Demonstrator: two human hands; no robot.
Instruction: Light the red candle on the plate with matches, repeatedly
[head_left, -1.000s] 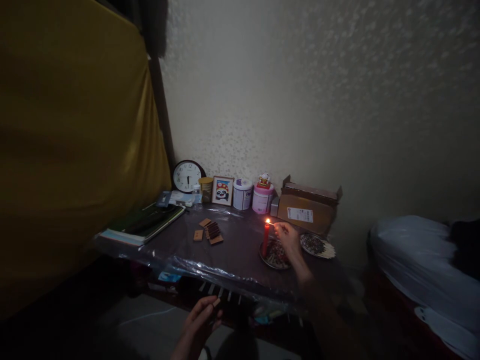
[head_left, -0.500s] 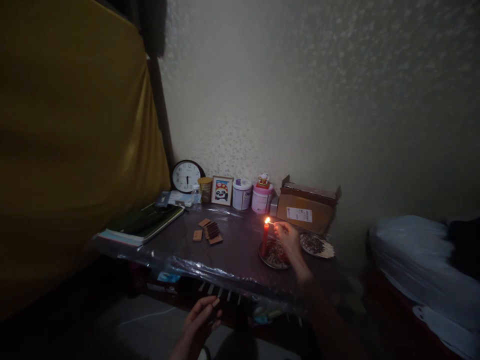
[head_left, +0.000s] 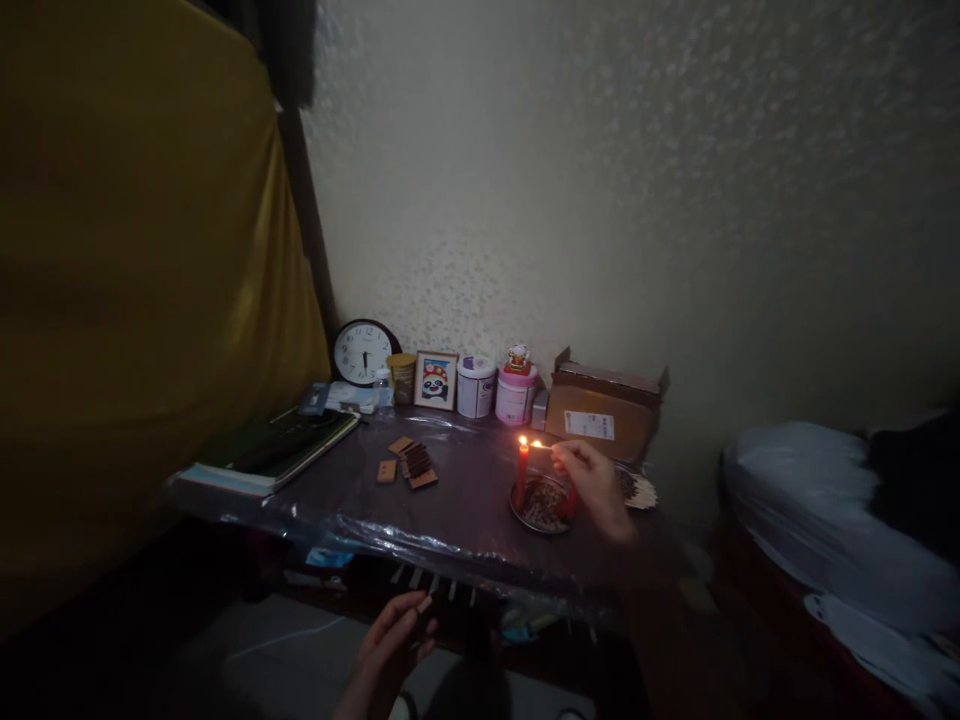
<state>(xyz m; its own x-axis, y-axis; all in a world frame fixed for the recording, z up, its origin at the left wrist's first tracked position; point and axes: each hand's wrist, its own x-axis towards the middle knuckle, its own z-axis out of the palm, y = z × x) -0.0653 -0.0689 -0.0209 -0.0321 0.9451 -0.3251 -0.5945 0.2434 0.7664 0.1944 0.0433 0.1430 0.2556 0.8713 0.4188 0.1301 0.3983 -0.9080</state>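
Observation:
My right hand [head_left: 592,485] pinches a burning match [head_left: 541,446], its flame just right of a red candle's wick. That red candle [head_left: 523,478] stands upright with its own flame, on a round metal dish [head_left: 541,527] strewn with dark and pale bits. A second red candle [head_left: 571,500] is partly hidden by my right hand. Low in front of the table, my left hand [head_left: 390,640] is closed around a small matchbox [head_left: 424,604], of which just one end shows. Behind my right hand, a pile of matches [head_left: 640,490] is partly covered.
Several small matchboxes [head_left: 386,471] lie on the plastic-covered table [head_left: 465,500]. Along the wall stand a clock [head_left: 364,352], a framed panda picture [head_left: 436,380], two tubs [head_left: 475,388] and a cardboard box [head_left: 606,405]. Books [head_left: 274,450] lie at left, near a yellow curtain [head_left: 150,300].
The match has drawn off the wick to the right, and two separate flames now show. My left hand keeps its hold. The whole view has shifted slightly.

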